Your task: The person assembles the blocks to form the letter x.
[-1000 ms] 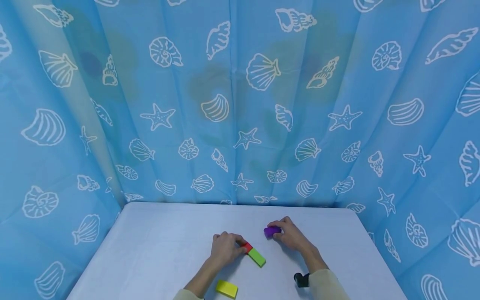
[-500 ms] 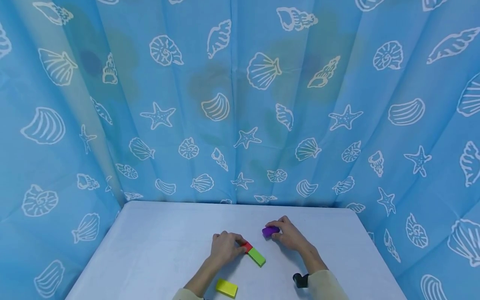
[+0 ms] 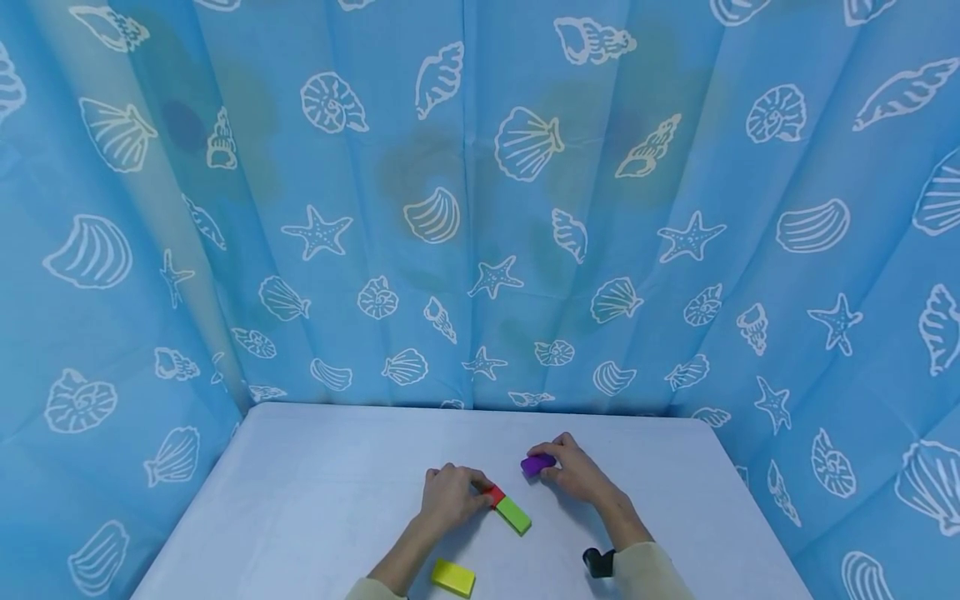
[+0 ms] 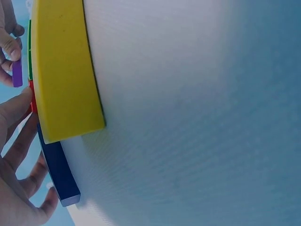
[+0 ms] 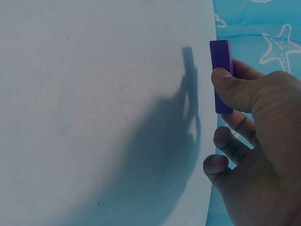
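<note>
My left hand (image 3: 447, 498) pinches a red block (image 3: 494, 495) between thumb and index finger. A green block (image 3: 513, 516) sits end to end with it, on the side toward me. In the left wrist view a dark blue block (image 4: 60, 172) continues from the other end of the red one; the left hand hides it in the head view. My right hand (image 3: 579, 472) holds a purple block (image 5: 222, 77) by thumb and fingers above the table, its shadow lying apart from it. This purple block is to the right of and farther back than the red one.
A yellow block (image 3: 453, 577) lies near the front of the white table (image 3: 337, 483), beside the left forearm. Under the right wrist a black wrist-worn device (image 3: 597, 562) sticks out. Blue curtains (image 3: 480, 208) with shell patterns enclose the table's back and sides.
My right hand has moved slightly left with the purple block. The left hand and the red, green and yellow blocks have kept their places.
</note>
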The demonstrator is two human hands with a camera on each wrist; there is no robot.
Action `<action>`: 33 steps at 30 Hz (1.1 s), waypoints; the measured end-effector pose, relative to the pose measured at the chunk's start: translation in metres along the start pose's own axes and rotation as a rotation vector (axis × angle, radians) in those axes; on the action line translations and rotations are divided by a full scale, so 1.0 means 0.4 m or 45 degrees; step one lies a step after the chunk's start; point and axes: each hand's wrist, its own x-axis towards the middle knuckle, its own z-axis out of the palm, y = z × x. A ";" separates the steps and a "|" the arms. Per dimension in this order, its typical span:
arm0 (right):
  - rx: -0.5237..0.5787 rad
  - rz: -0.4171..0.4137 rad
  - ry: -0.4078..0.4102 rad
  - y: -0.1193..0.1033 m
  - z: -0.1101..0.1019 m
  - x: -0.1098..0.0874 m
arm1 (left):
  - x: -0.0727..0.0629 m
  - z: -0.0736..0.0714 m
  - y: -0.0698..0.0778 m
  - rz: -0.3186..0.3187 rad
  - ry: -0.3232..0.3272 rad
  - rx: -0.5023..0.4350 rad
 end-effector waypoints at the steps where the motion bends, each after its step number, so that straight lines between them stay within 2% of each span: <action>1: -0.002 -0.002 -0.003 -0.001 0.000 0.001 | 0.000 0.000 0.000 -0.001 -0.002 -0.002; 33: -0.054 -0.005 -0.030 -0.039 0.003 0.008 | -0.001 0.001 -0.001 -0.008 -0.006 -0.027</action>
